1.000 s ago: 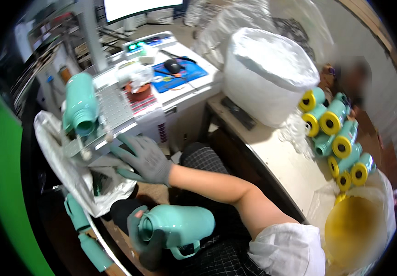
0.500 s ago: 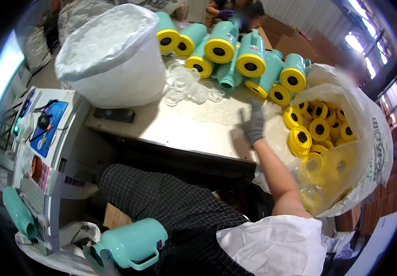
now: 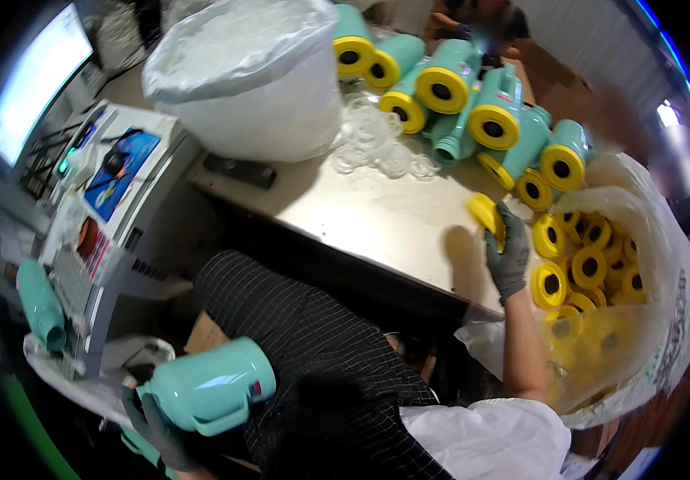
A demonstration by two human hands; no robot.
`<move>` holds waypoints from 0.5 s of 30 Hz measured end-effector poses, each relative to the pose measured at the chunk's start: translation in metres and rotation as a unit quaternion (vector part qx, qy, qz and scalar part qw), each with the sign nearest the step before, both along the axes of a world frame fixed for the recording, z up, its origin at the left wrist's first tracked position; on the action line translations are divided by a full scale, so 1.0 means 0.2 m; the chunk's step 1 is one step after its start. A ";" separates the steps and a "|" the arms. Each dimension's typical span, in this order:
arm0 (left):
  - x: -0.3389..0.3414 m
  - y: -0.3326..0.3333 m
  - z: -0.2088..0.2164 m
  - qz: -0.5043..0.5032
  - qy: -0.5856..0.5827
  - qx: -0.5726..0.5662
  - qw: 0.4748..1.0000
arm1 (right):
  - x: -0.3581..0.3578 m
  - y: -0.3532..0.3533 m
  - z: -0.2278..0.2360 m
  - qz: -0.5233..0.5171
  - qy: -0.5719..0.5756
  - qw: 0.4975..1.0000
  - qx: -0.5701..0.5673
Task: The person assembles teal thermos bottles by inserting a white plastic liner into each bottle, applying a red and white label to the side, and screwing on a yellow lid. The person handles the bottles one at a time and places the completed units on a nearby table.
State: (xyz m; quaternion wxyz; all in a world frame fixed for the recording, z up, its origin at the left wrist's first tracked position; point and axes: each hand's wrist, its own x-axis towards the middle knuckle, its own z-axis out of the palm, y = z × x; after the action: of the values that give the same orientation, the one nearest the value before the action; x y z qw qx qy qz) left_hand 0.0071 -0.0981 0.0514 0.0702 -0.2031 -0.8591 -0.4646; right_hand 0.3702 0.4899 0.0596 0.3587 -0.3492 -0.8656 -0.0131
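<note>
My gloved left hand (image 3: 157, 432) grips a teal jug (image 3: 213, 382) by its narrower end. The jug lies on its side against my checked black trousers, its handle facing down. Over the right part of the table, my gloved right hand (image 3: 509, 260) pinches a round yellow base cap (image 3: 483, 213) between thumb and fingers, blurred a little by motion. Just to the right of that hand, a plastic-lined sack (image 3: 669, 264) holds many yellow base caps (image 3: 589, 268) with black centres. Beyond it, several teal jugs (image 3: 450, 68) with yellow bases lie piled on the table.
A white sack (image 3: 249, 116) of clear pieces stands at the table's back left. Beside it lie translucent rings (image 3: 373, 132) and a dark block (image 3: 239, 171). A grey machine (image 3: 153, 152) is at the left, with another teal jug (image 3: 39, 300) nearby. A co-worker (image 3: 489, 20) is behind the pile.
My right hand, empty before, now holds a yellow base cap. My left hand still has the jug. The whole view has shifted, with the table scene sliding right.
</note>
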 end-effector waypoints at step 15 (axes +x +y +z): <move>0.33 0.19 -0.31 0.203 -0.280 0.472 0.811 | -1.23 -1.03 -0.50 0.418 0.053 0.890 -0.173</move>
State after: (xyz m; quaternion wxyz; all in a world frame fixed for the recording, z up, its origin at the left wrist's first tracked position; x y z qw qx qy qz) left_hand 0.0740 -0.0608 -0.0104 0.0070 0.1731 -0.5380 -0.8249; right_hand 0.1238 0.2846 -0.0409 0.3104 -0.0116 -0.8996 0.3069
